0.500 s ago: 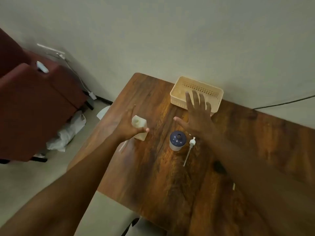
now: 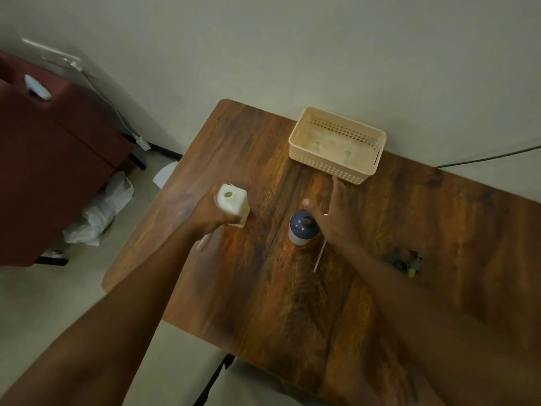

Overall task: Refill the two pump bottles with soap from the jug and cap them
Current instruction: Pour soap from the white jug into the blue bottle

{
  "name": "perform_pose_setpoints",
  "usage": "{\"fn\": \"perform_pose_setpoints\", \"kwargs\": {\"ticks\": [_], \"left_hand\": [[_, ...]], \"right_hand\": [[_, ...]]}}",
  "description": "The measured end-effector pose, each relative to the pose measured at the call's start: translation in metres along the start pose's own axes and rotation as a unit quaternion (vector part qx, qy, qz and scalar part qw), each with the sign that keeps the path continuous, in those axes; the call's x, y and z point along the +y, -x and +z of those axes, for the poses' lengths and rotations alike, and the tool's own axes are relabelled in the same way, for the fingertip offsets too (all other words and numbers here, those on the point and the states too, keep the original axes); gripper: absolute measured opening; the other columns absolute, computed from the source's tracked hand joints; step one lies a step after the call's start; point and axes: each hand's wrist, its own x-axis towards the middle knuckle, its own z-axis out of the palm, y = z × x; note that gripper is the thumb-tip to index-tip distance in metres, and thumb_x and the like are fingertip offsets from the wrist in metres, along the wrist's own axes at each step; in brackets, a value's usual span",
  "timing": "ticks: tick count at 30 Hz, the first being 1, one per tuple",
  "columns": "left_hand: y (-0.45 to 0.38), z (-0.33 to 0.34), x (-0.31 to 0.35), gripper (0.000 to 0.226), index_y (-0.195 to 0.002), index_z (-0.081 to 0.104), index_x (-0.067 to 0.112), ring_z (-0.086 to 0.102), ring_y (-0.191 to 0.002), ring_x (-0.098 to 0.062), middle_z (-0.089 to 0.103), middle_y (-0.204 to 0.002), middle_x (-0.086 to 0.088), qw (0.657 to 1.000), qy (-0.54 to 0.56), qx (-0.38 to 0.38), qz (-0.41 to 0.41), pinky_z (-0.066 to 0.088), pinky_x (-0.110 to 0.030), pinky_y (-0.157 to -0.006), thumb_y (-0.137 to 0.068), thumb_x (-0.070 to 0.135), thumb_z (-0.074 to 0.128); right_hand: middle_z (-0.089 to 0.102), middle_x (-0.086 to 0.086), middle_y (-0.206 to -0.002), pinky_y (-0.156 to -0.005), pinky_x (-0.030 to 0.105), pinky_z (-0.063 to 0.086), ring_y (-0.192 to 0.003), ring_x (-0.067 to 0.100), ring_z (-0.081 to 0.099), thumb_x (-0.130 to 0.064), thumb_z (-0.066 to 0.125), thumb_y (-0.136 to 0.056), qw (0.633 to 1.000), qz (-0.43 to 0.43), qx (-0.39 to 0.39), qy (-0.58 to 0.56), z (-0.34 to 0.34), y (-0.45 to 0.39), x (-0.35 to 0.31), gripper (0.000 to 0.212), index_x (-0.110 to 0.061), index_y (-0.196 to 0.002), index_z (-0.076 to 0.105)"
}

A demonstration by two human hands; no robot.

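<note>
A cream square bottle stands uncapped on the left part of the wooden table, and my left hand grips its side. A thin white pump tube pokes out below that hand. To the right stands a round bottle with a dark blue top, also without a pump. My right hand hovers right beside it, fingers straight, thumb stretched over the blue top. It covers the head of a white pump whose tube lies on the table. No jug is in view.
A cream perforated basket sits at the table's far edge by the wall, with nothing in it. A dark patch marks the table at right. Maroon furniture and crumpled white bags are on the floor to the left.
My right hand has drawn back from the basket and dropped beside the blue-topped bottle, fingers now together. My left hand stays on the cream bottle.
</note>
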Motion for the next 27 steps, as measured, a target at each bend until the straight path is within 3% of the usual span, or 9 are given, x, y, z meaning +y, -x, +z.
{"fn": "perform_pose_setpoints", "kwargs": {"ticks": [3, 8, 15, 19, 21, 24, 27], "left_hand": [[-0.003, 0.002, -0.004, 0.081, -0.137, 0.05, 0.026, 0.056, -0.127, -0.012, 0.059, -0.134, 0.005, 1.0, -0.012, 0.01, 0.02, 0.054, -0.047, -0.104, -0.07, 0.008, 0.092], [-0.008, 0.004, -0.014, 0.078, -0.132, 0.053, 0.026, 0.06, -0.12, -0.003, 0.063, -0.129, 0.008, 0.999, -0.009, 0.023, 0.045, 0.057, -0.041, -0.099, -0.069, 0.005, 0.092], [-0.01, 0.007, -0.019, 0.077, -0.131, 0.054, 0.026, 0.061, -0.117, -0.001, 0.063, -0.127, 0.008, 0.998, 0.013, 0.028, 0.048, 0.056, -0.032, -0.094, -0.068, 0.002, 0.091], [-0.012, 0.008, -0.022, 0.077, -0.13, 0.054, 0.025, 0.062, -0.117, -0.001, 0.064, -0.124, 0.01, 0.998, 0.016, 0.027, 0.051, 0.055, -0.02, -0.087, -0.068, 0.001, 0.092], [-0.013, 0.008, -0.023, 0.077, -0.131, 0.053, 0.025, 0.062, -0.115, 0.0, 0.064, -0.124, 0.01, 0.998, 0.021, 0.027, 0.047, 0.055, -0.019, -0.087, -0.068, 0.0, 0.091], [-0.013, 0.01, -0.025, 0.079, -0.133, 0.054, 0.025, 0.062, -0.116, -0.001, 0.064, -0.125, 0.008, 0.998, 0.029, 0.033, 0.047, 0.056, -0.02, -0.087, -0.068, 0.0, 0.092], [-0.014, 0.012, -0.026, 0.079, -0.135, 0.053, 0.023, 0.061, -0.119, -0.005, 0.063, -0.128, 0.005, 0.998, 0.029, 0.041, 0.047, 0.055, -0.022, -0.09, -0.069, 0.002, 0.092]], "right_hand": [[0.01, 0.0, -0.172, -0.119, 0.048, 0.036, -0.155, 0.026, 0.022, -0.072, 0.068, -0.08, 0.998, 0.049, -0.026, -0.041, 0.014, 0.013, 0.014, 0.113, -0.03, -0.164, 0.004], [0.022, 0.005, -0.169, -0.116, 0.05, 0.041, -0.151, 0.027, 0.031, -0.078, 0.073, -0.066, 0.99, 0.094, -0.007, -0.108, 0.034, 0.033, 0.025, 0.127, -0.026, -0.164, 0.012], [0.036, 0.003, -0.163, -0.116, 0.042, 0.041, -0.147, 0.023, 0.039, -0.051, 0.096, -0.061, 0.981, 0.103, -0.011, -0.163, 0.058, 0.04, 0.03, 0.127, -0.026, -0.161, 0.022], [0.054, 0.003, -0.146, -0.105, 0.038, 0.052, -0.133, 0.022, 0.053, -0.036, 0.099, -0.062, 0.981, 0.091, 0.021, -0.172, 0.066, 0.038, 0.03, 0.104, -0.023, -0.147, 0.041], [0.06, 0.001, -0.137, -0.095, 0.026, 0.055, -0.125, 0.021, 0.059, -0.029, 0.099, -0.064, 0.979, 0.087, 0.042, -0.178, 0.069, 0.036, 0.028, 0.086, -0.028, -0.134, 0.048], [0.062, -0.004, -0.127, -0.084, 0.013, 0.05, -0.118, 0.016, 0.062, -0.025, 0.098, -0.065, 0.978, 0.082, 0.058, -0.182, 0.072, 0.035, 0.026, 0.078, -0.032, -0.125, 0.049], [0.063, -0.006, -0.123, -0.09, 0.024, 0.056, -0.115, 0.015, 0.063, -0.026, 0.097, -0.065, 0.976, 0.084, 0.064, -0.19, 0.071, 0.034, 0.026, 0.075, -0.032, -0.124, 0.052]]}}
